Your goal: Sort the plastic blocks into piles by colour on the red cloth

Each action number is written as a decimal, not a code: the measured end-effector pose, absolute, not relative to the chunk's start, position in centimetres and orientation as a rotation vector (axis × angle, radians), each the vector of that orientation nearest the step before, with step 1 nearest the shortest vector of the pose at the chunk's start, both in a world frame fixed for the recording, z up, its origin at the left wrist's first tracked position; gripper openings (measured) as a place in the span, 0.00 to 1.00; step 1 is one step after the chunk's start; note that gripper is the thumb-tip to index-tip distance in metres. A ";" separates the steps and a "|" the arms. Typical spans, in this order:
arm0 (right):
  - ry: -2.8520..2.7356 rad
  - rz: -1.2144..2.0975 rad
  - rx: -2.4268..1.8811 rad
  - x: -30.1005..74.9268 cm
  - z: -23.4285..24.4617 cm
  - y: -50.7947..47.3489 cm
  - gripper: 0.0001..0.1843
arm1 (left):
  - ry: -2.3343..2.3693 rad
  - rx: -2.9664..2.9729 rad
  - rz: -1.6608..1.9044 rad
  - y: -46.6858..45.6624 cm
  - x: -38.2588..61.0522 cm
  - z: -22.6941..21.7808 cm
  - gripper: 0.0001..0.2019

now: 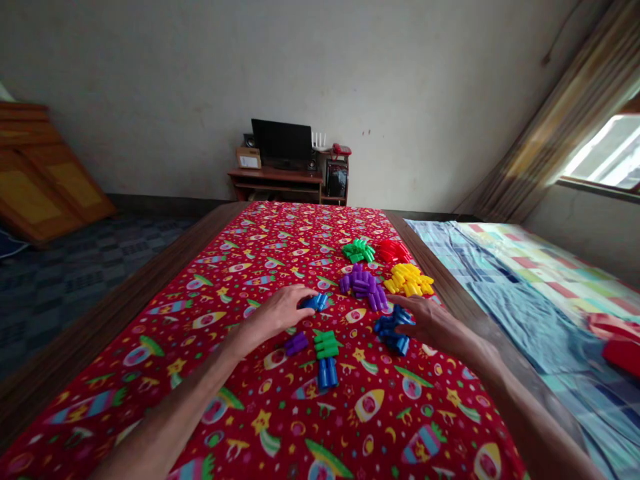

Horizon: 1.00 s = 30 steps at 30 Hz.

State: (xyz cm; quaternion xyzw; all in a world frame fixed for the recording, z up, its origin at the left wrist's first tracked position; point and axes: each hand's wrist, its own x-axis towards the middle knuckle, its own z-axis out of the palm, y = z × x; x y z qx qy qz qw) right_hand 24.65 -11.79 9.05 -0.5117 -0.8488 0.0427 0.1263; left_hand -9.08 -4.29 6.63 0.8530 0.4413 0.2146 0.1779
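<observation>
My left hand [280, 313] grips a small blue plastic block [315, 302] in its fingertips on the red rocket-print cloth [280, 227]. My right hand [433, 325] rests open, its fingers reaching just above a heap of blue blocks [393, 331]. A purple block [297, 343] lies between my hands, near a green block stack [325, 345] and a blue block stack [327, 373]. Farther ahead lie heaps of purple [363, 287], yellow [406, 280], green [357, 251] and red [393, 251] blocks.
Dark wooden table edges [100, 320] flank the cloth. To the right lies a bed with a checked quilt [530, 313] and a red item [623, 353]. Beyond the table stands a low desk [275, 177] with a monitor [281, 143].
</observation>
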 end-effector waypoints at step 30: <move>-2.458 0.213 -1.106 17.3 11.1 -11.4 0.14 | 1.237 2.371 0.722 -3.4 -6.6 2.9 0.20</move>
